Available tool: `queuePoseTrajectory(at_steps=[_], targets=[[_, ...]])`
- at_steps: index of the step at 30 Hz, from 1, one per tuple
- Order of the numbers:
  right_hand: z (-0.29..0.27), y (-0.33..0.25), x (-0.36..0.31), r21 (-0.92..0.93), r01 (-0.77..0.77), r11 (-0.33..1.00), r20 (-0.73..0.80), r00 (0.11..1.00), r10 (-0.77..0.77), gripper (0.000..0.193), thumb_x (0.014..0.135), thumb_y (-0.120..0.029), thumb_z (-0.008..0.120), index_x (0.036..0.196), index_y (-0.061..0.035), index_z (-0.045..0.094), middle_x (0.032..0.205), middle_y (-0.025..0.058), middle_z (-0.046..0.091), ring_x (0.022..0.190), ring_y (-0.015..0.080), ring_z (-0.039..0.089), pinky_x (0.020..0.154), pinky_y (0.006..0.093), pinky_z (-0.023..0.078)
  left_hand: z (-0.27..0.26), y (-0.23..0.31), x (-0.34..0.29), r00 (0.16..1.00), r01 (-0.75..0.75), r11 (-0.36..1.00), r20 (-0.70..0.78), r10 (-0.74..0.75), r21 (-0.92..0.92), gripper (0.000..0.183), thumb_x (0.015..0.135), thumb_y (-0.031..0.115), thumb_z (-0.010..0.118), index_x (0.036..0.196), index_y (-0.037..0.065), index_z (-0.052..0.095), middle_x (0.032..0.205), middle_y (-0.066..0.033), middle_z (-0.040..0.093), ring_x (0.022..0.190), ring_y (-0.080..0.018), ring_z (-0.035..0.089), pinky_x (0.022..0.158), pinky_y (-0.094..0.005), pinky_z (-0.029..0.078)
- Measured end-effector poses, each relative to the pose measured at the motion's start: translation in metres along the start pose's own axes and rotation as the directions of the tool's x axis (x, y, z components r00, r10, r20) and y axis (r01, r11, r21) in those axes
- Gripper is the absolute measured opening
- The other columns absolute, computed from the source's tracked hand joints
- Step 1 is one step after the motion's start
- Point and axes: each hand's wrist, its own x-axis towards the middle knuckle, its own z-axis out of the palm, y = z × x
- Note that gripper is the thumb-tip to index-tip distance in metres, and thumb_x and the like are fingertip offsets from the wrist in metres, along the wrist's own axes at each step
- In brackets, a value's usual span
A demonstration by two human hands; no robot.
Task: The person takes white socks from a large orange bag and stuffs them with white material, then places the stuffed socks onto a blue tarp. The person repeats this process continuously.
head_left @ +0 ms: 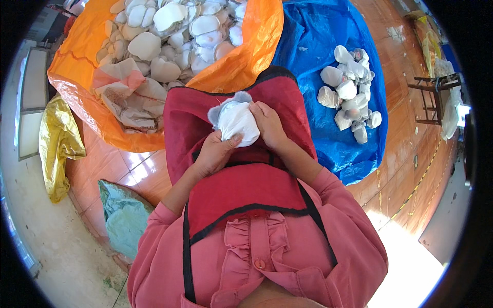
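Observation:
Above my lap I hold a small white cloth piece with grey fuzzy ears (240, 123), which looks like a plush toy head. My left hand (214, 151) grips its lower left side, the thumb pressed onto the white cloth. On the upper right, my right hand (268, 123) pinches its edge near one grey ear. Both hands are closed on it. The side turned away from me is hidden. Under it lies a dark red apron (246, 190) with black trim, spread over my lap.
An orange sack (262, 36), ahead on the left, holds many flat white and beige fabric pieces (145, 46). At right, similar white stuffed pieces (347, 90) lie piled on a blue sheet (318, 149). A yellow sack (56, 146), a green sack (126, 218) and a wooden stool (435, 84) stand around.

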Motion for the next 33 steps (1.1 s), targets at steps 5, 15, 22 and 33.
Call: queuePoseTrajectory(at_steps=[5, 15, 22, 33], targets=[[-0.002, -0.006, -0.011, -0.224, 0.089, 0.97, -0.053, 0.993, -0.103, 0.038, 0.1, -0.033, 0.047, 0.085, 0.0, 0.058, 0.079, 0.0245, 0.059, 0.072, 0.0395, 0.058, 0.067, 0.0433, 0.046, 0.0, -0.008, 0.001, 0.996, -0.049, 0.994, 0.075, 0.056, -0.096, 0.044, 0.092, 0.012, 0.065, 0.131, 0.001, 0.051, 0.125, -0.0103, 0.061, 0.115, -0.0236, 0.058, 0.098, -0.0379, 0.047], [-0.007, -0.003, -0.004, 0.395, -0.27, 0.878, 0.269, 0.948, 0.17, 0.044, 0.1, -0.045, 0.048, 0.105, -0.0033, 0.063, 0.091, 0.0047, 0.066, 0.079, 0.0185, 0.063, 0.073, 0.0366, 0.051, -0.018, 0.014, 0.003, 0.998, 0.06, 0.959, -0.006, -0.061, 0.277, 0.028, 0.096, 0.021, 0.061, 0.116, 0.002, 0.062, 0.099, -0.0066, 0.067, 0.087, -0.0146, 0.062, 0.078, -0.0275, 0.049], [-0.01, -0.013, -0.013, 0.57, -0.442, 0.693, 0.523, 0.845, 0.109, 0.055, 0.094, -0.039, 0.061, 0.133, -0.0026, 0.047, 0.124, 0.0102, 0.06, 0.11, 0.0213, 0.06, 0.096, 0.0369, 0.048, -0.007, 0.03, 0.0, 0.999, 0.004, 0.491, 0.022, -0.047, 0.871, 0.025, 0.092, 0.01, 0.061, 0.114, 0.0, 0.063, 0.105, -0.0049, 0.067, 0.098, -0.0115, 0.06, 0.085, -0.0288, 0.05], [0.007, 0.0, -0.016, 0.518, -0.243, 0.82, 0.274, 0.956, 0.11, 0.058, 0.078, 0.0, 0.073, 0.131, -0.0026, 0.05, 0.123, 0.0083, 0.061, 0.113, 0.0202, 0.059, 0.099, 0.0363, 0.047, -0.005, 0.023, 0.014, 0.84, -0.08, 0.555, -0.244, 0.485, 0.828, 0.04, 0.086, 0.015, 0.075, 0.117, 0.0, 0.057, 0.105, -0.0104, 0.067, 0.089, -0.0157, 0.065, 0.078, -0.0319, 0.054]])
